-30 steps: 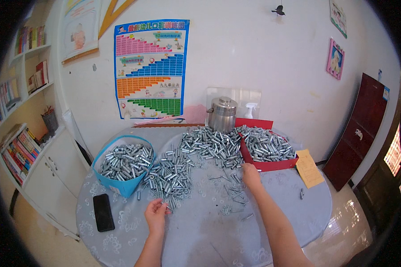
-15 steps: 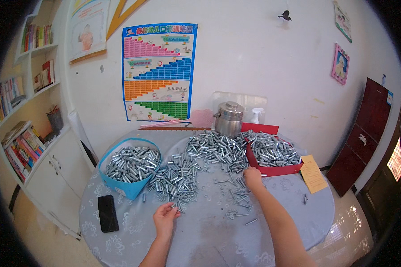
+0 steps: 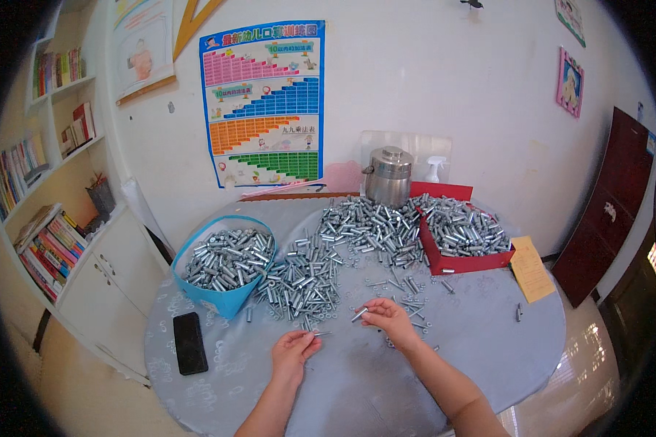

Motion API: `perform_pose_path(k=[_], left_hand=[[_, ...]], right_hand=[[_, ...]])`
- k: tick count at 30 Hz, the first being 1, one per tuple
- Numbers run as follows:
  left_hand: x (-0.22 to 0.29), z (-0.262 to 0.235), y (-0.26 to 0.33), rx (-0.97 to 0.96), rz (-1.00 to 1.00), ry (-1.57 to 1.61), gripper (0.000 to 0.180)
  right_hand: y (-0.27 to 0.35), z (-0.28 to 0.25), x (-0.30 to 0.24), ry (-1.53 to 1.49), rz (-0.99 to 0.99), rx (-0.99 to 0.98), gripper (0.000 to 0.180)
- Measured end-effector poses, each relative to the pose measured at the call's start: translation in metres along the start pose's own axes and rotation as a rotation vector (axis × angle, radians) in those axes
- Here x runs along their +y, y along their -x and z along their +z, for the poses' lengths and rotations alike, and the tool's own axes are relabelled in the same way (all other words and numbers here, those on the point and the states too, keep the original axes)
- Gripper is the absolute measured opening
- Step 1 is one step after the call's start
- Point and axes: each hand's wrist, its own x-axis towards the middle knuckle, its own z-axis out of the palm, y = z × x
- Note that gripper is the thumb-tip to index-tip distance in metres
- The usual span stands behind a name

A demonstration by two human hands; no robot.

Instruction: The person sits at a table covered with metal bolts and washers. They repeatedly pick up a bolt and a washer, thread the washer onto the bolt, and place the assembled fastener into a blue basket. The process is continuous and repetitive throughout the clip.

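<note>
My left hand [image 3: 291, 355] is over the near middle of the table, fingers pinched on a thin metal screw [image 3: 323, 333] that points right. Just to its right, my right hand [image 3: 391, 320] holds a short silver metal sleeve [image 3: 358, 315] between thumb and fingertips. The screw and the sleeve are apart. Beyond my left hand spreads a pile of loose screws [image 3: 299, 280]. A heap of metal sleeves [image 3: 375, 226] lies farther back. Several screws and small nuts [image 3: 415, 309] are scattered around my right hand, which partly hides them.
A blue bin [image 3: 222, 295] full of metal fasteners stands left, a red box [image 3: 466, 262] of them at the back right. A black phone [image 3: 190, 342] lies near the left edge. Behind are a steel pot [image 3: 390, 178] and a spray bottle [image 3: 435, 169]; a yellow paper [image 3: 532, 269] lies right.
My right hand has come back from beside the red box toward my left hand, now with a sleeve in its fingers. The whole view has shifted slightly.
</note>
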Motion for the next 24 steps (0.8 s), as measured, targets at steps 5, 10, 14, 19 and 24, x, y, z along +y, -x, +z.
perform_pose_path(k=[5, 10, 14, 19, 24], left_hand=[[-0.003, 0.001, 0.001, -0.031, -0.019, 0.027, 0.013], [-0.003, 0.005, 0.005, -0.037, -0.040, 0.024, 0.013], [-0.008, 0.004, 0.004, -0.043, -0.062, 0.017, 0.013], [-0.004, 0.018, 0.012, -0.016, -0.134, -0.178, 0.018], [-0.008, 0.014, 0.012, -0.111, -0.149, -0.225, 0.022]], right_hand=[[0.004, 0.006, 0.011, -0.019, 0.014, -0.041, 0.022], [0.008, 0.012, 0.018, -0.021, 0.037, -0.104, 0.020], [0.011, 0.019, 0.022, 0.016, 0.046, -0.110, 0.020], [0.012, 0.021, 0.034, -0.056, -0.029, -0.128, 0.019], [0.018, 0.028, 0.042, -0.095, 0.003, -0.179, 0.019]])
